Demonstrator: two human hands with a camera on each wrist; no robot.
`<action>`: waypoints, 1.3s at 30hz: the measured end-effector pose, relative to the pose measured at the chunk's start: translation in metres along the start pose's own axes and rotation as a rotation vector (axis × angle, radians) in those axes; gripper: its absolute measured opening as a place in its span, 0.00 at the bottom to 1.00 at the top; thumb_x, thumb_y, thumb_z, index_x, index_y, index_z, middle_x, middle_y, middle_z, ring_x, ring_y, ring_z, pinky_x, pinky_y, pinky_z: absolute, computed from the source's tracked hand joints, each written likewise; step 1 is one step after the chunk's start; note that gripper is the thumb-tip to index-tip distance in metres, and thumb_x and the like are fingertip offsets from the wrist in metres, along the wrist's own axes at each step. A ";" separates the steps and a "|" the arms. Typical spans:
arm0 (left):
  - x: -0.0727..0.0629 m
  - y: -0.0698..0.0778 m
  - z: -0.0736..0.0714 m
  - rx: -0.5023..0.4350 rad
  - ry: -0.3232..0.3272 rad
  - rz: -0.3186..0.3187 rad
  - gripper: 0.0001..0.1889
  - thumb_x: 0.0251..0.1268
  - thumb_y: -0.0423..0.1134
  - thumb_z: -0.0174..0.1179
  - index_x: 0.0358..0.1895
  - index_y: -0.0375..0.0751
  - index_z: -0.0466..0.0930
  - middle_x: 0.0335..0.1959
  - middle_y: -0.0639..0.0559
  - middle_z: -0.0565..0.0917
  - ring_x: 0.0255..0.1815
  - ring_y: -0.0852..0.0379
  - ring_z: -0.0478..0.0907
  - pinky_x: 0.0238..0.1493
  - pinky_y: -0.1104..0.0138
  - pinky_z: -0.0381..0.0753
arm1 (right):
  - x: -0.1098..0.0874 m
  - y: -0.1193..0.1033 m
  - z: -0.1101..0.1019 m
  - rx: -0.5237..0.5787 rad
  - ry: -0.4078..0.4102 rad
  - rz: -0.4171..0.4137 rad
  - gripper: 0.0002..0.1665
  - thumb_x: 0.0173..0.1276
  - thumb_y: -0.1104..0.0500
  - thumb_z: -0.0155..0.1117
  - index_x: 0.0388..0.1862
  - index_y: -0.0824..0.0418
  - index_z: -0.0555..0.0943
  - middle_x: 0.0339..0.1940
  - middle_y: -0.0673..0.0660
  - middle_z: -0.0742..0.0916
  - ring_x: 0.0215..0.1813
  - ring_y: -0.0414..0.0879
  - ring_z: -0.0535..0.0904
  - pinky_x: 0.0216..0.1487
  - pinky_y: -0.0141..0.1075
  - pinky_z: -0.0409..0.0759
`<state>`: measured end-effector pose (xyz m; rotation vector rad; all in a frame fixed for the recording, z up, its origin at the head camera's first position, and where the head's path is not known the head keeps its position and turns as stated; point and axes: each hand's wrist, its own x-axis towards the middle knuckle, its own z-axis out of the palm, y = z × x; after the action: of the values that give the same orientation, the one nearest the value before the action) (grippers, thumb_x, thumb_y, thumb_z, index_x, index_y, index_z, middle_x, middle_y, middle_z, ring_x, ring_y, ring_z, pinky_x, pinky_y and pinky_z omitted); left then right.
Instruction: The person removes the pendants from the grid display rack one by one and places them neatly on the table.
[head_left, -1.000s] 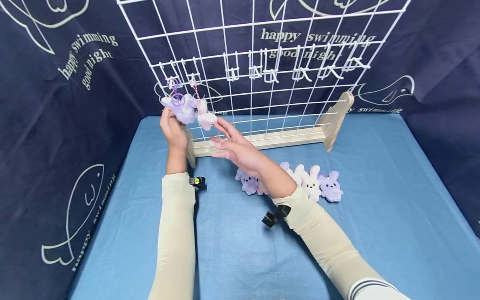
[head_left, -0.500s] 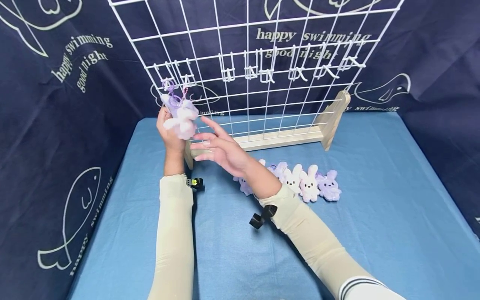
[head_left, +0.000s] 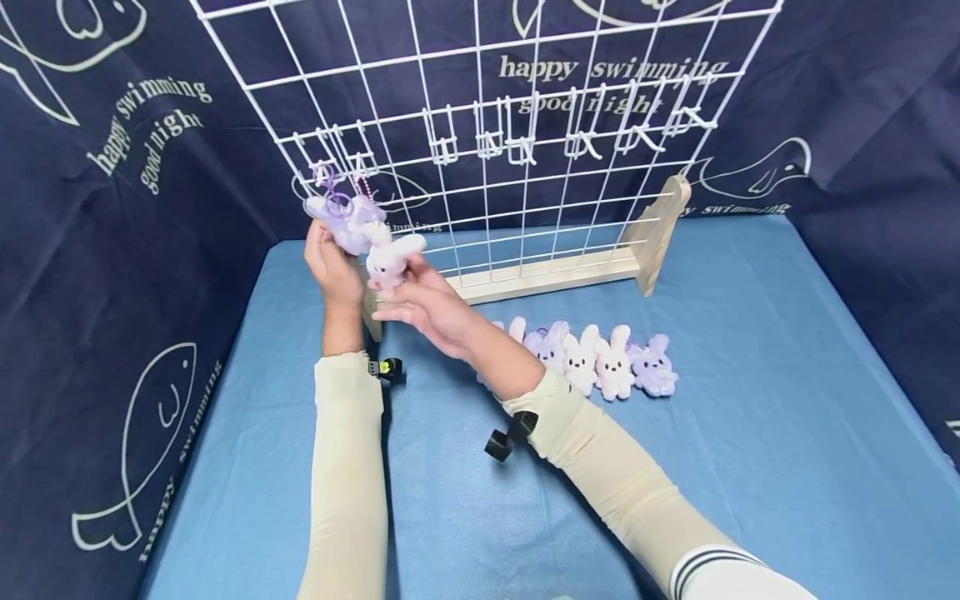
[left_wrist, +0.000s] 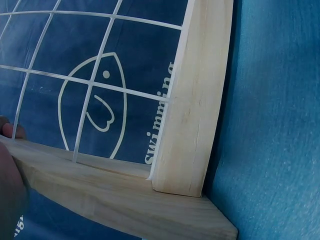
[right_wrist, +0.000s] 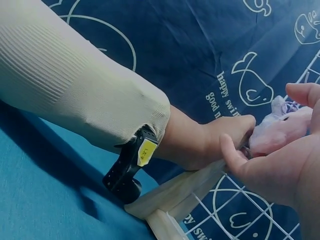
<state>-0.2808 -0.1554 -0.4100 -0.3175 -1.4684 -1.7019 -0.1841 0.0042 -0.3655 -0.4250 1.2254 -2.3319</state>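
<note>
My left hand [head_left: 335, 271] grips the top of the rack's left wooden side post [left_wrist: 90, 190]; in the left wrist view its fingers are at the far left edge. In front of that hand hangs a purple plush keychain [head_left: 345, 221] with a purple ring, from a hook on the white wire grid rack [head_left: 480, 152]. Beside it, a pink bunny plush keychain [head_left: 386, 265] hangs by a pink cord. My right hand [head_left: 442, 317] pinches this pink bunny, whose face and ears show in the head view. In the right wrist view, the pink bunny [right_wrist: 280, 131] is partly hidden by the right hand.
Several more bunny plushes in purple [head_left: 652, 367], pink [head_left: 617, 367] and white [head_left: 581, 362] lie in a row on the blue cloth [head_left: 750, 433], partly covered by the right forearm. Several metal hooks [head_left: 521, 150] line the grid. A wooden base bar [head_left: 547, 273] supports it.
The right hand has moved left and taken hold of the pink bunny, which swung left over the purple plush and now faces the camera. The left hand stays at the post; the view shifted slightly.
</note>
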 end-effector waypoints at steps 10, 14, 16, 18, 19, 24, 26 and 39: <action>0.000 -0.001 0.000 -0.013 0.023 0.013 0.14 0.67 0.30 0.42 0.27 0.49 0.73 0.25 0.66 0.76 0.28 0.67 0.71 0.34 0.73 0.69 | -0.015 -0.008 0.007 -0.109 -0.091 -0.006 0.29 0.83 0.63 0.41 0.75 0.80 0.58 0.65 0.78 0.78 0.45 0.43 0.90 0.52 0.36 0.87; -0.001 -0.001 0.000 -0.014 0.021 0.003 0.15 0.68 0.30 0.41 0.27 0.51 0.72 0.26 0.65 0.75 0.28 0.67 0.70 0.33 0.74 0.68 | -0.024 -0.013 0.011 -0.135 -0.076 -0.014 0.27 0.85 0.62 0.41 0.73 0.80 0.61 0.59 0.74 0.82 0.42 0.43 0.90 0.48 0.37 0.88; -0.001 -0.001 0.000 -0.018 0.017 0.001 0.16 0.69 0.30 0.41 0.27 0.54 0.72 0.25 0.65 0.73 0.27 0.68 0.69 0.32 0.74 0.67 | -0.028 -0.016 0.012 -0.137 -0.066 -0.014 0.26 0.85 0.62 0.42 0.71 0.81 0.62 0.57 0.71 0.84 0.40 0.43 0.90 0.46 0.36 0.88; -0.001 -0.001 0.000 -0.016 0.011 0.002 0.16 0.70 0.30 0.40 0.27 0.55 0.72 0.25 0.65 0.73 0.26 0.68 0.69 0.31 0.74 0.67 | -0.032 -0.017 0.013 -0.137 -0.059 -0.013 0.24 0.84 0.63 0.42 0.70 0.80 0.63 0.54 0.69 0.86 0.39 0.43 0.89 0.44 0.36 0.87; -0.001 -0.001 0.000 -0.013 0.008 0.004 0.17 0.70 0.30 0.40 0.28 0.55 0.72 0.25 0.65 0.73 0.26 0.68 0.69 0.31 0.74 0.67 | -0.034 -0.018 0.013 -0.138 -0.056 -0.012 0.24 0.84 0.63 0.43 0.69 0.79 0.64 0.53 0.66 0.86 0.39 0.43 0.89 0.43 0.35 0.87; 0.000 0.000 0.000 0.021 0.005 0.017 0.17 0.73 0.30 0.39 0.28 0.55 0.71 0.24 0.65 0.73 0.22 0.69 0.67 0.27 0.75 0.65 | -0.040 -0.021 0.013 -0.132 -0.053 -0.015 0.22 0.83 0.63 0.44 0.67 0.78 0.66 0.49 0.57 0.89 0.38 0.44 0.89 0.42 0.35 0.87; 0.000 -0.001 -0.001 0.022 0.006 0.013 0.16 0.72 0.31 0.40 0.28 0.55 0.71 0.24 0.65 0.73 0.22 0.69 0.67 0.26 0.75 0.65 | -0.042 -0.021 0.013 -0.128 -0.049 -0.019 0.23 0.83 0.63 0.44 0.68 0.78 0.65 0.48 0.57 0.89 0.37 0.44 0.89 0.42 0.36 0.87; 0.000 0.001 -0.001 -0.008 0.001 -0.003 0.15 0.72 0.33 0.41 0.27 0.52 0.71 0.24 0.66 0.73 0.21 0.68 0.67 0.25 0.74 0.64 | -0.048 -0.027 0.005 -0.145 -0.015 -0.046 0.18 0.83 0.62 0.45 0.66 0.69 0.68 0.51 0.66 0.89 0.35 0.45 0.90 0.39 0.37 0.88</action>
<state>-0.2800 -0.1558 -0.4097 -0.3190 -1.4616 -1.7104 -0.1482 0.0401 -0.3428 -0.5231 1.3969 -2.2816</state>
